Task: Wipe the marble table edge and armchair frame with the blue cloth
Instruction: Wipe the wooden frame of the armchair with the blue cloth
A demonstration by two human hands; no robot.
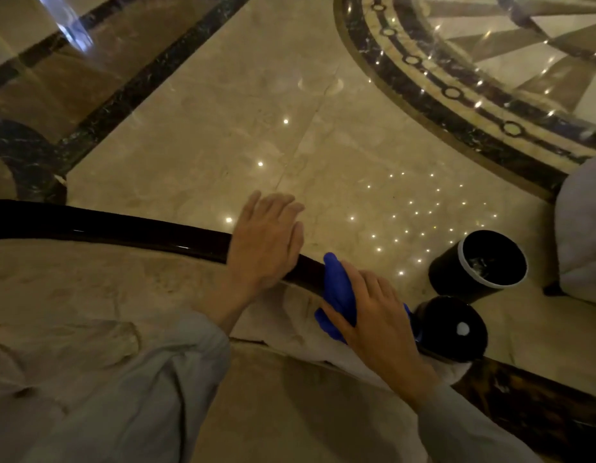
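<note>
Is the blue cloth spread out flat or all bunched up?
Bunched up. The blue cloth is wadded under the right hand on the dark armchair frame, not spread flat.

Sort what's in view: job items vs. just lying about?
Job:
- blue cloth, pressed on the frame under the right hand
- dark armchair frame, steadied by the left hand

Lying about:
- black bin on the floor
- black cylinder by the frame
- pale cushion

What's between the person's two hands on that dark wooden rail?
In the head view, a short bare stretch of the dark frame rail, then the bunched end of the blue cloth sticking out from under the right hand. The left hand rests empty.
</note>
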